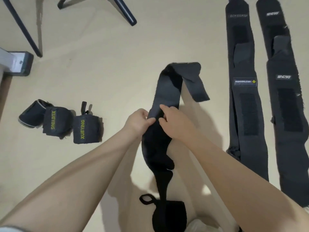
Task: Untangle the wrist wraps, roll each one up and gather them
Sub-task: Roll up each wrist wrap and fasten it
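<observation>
1. Black woven fabric: the long wrist wrap (164,97) runs through the middle of the view from twelve to six o'clock, its far end folded back over itself and its near end already wound into a roll (168,216) with a thumb loop (147,199) beside it.
2. Both bare hands pinch this wrap at mid-length: left hand (138,122) has its grip clenched on the left edge, right hand (173,121) has its grip clenched on the right edge, fingers on top.
3. At nine o'clock, three rolled wraps (61,121) lie touching on the beige floor (100,64); two show yellow lettering.
4. At three o'clock, two flat wraps (267,97) lie stretched out side by side, dark grey, with fuzzy fastening patches, frayed edges and small labels.
5. No containers are in view.
</observation>
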Action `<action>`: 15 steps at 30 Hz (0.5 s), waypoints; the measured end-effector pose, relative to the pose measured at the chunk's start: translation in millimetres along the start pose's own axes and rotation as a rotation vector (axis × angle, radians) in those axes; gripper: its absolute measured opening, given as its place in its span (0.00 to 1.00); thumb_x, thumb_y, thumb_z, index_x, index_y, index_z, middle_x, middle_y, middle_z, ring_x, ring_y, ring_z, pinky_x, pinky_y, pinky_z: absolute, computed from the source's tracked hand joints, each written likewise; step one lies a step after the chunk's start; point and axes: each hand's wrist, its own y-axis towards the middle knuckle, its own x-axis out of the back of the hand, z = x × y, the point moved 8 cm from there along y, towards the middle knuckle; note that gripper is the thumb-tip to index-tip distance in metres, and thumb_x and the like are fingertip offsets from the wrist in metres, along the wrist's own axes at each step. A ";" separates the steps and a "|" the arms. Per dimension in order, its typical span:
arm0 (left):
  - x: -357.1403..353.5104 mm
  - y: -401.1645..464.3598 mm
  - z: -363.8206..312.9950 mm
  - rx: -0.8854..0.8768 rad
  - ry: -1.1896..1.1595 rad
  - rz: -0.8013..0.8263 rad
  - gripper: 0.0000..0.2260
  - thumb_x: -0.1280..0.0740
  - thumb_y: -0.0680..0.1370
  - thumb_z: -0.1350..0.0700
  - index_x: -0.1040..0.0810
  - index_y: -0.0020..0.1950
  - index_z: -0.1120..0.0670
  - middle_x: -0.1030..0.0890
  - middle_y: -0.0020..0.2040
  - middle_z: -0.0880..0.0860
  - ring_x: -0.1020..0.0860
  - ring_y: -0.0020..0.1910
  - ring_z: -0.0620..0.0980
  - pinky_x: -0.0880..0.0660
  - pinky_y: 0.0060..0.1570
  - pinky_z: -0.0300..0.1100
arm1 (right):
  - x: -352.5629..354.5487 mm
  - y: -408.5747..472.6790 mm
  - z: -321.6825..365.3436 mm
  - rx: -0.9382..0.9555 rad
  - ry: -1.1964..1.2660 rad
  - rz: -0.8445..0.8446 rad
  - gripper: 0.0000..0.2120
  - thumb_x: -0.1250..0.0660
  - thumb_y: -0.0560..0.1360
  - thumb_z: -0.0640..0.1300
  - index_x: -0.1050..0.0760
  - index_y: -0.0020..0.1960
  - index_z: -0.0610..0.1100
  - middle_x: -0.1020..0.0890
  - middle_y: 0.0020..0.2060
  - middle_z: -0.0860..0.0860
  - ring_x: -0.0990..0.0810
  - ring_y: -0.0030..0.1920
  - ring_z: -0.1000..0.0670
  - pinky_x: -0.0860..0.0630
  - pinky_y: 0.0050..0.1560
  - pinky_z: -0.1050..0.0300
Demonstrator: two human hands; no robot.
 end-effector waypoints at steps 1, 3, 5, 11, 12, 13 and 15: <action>12.9 -0.3 -1.0 -0.071 0.186 -0.131 0.15 0.31 0.74 0.55 0.30 0.57 0.57 0.23 0.49 0.54 0.25 0.48 0.53 0.28 0.45 0.44 | 1.7 0.6 -4.8 -0.020 0.019 -0.059 0.26 0.45 0.81 0.45 0.47 0.76 0.45 0.31 0.67 0.45 0.30 0.65 0.45 0.31 0.61 0.52; 24.6 -8.6 -21.8 -0.316 0.447 -0.295 0.23 0.28 0.72 0.56 0.32 0.64 0.58 0.29 0.61 0.56 0.29 0.58 0.56 0.31 0.54 0.47 | 10.2 2.2 -9.7 -0.022 0.109 -0.188 0.29 0.43 0.80 0.42 0.53 0.77 0.44 0.41 0.75 0.47 0.40 0.73 0.48 0.39 0.69 0.55; 11.5 -14.2 -43.3 -0.614 0.715 -0.255 0.28 0.27 0.71 0.54 0.32 0.68 0.57 0.36 0.71 0.58 0.35 0.68 0.58 0.35 0.63 0.49 | 21.1 5.6 -10.0 0.016 0.196 -0.270 0.32 0.42 0.79 0.38 0.55 0.77 0.42 0.45 0.76 0.47 0.47 0.76 0.50 0.49 0.72 0.60; -28.4 13.8 -33.4 -0.669 1.239 0.048 0.40 0.35 0.76 0.44 0.56 0.78 0.52 0.60 0.78 0.56 0.58 0.77 0.55 0.58 0.73 0.47 | 89.5 34.5 -4.5 -0.027 -0.116 -0.584 0.32 0.43 0.79 0.42 0.57 0.78 0.46 0.42 0.75 0.49 0.41 0.73 0.47 0.43 0.72 0.51; -28.0 17.4 -34.2 -0.662 1.221 0.068 0.42 0.34 0.75 0.43 0.58 0.78 0.52 0.60 0.78 0.56 0.58 0.77 0.54 0.59 0.73 0.47 | 97.8 50.9 -5.1 -0.054 -0.206 -0.557 0.33 0.44 0.80 0.43 0.59 0.78 0.48 0.47 0.77 0.51 0.45 0.74 0.47 0.49 0.73 0.49; -26.9 21.1 -35.2 -0.648 1.202 0.084 0.43 0.33 0.74 0.43 0.59 0.78 0.51 0.60 0.78 0.56 0.58 0.77 0.54 0.58 0.73 0.46 | 102.3 69.9 -6.4 -0.066 -0.255 -0.489 0.32 0.45 0.80 0.44 0.60 0.78 0.48 0.51 0.77 0.52 0.49 0.76 0.47 0.52 0.74 0.48; -24.4 27.7 -35.1 -0.598 1.172 0.115 0.46 0.31 0.73 0.43 0.61 0.77 0.51 0.61 0.77 0.55 0.57 0.77 0.53 0.58 0.73 0.45 | 94.4 103.1 -10.0 -0.083 -0.297 -0.247 0.30 0.47 0.81 0.46 0.58 0.78 0.49 0.54 0.77 0.52 0.54 0.77 0.48 0.54 0.74 0.47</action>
